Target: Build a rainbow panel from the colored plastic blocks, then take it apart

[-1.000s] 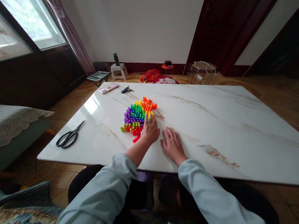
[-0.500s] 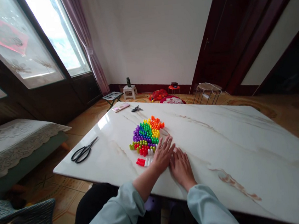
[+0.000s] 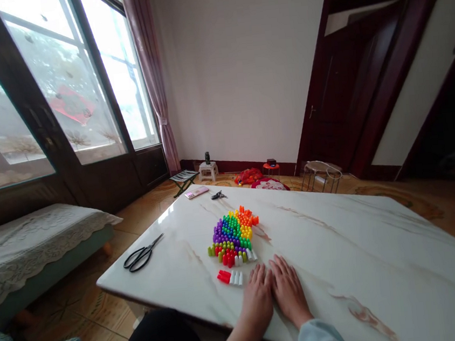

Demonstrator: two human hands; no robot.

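Two hands, the left hand (image 3: 259, 297) and the right hand (image 3: 289, 290), lay palm down just beside each other on one table (image 3: 342, 256), each grip open with fingers extended. Ahead of them sat one bead cluster (image 3: 232, 236) in eight colours, its pieces too small and crowded to count surely. One short red-and-white row (image 3: 230, 277) lay apart from it, just beside the left hand. One pair of scissors (image 3: 142, 254), one phone (image 3: 197, 192) and one small dark tool (image 3: 218, 195) also lay there. Four stools stood beyond.
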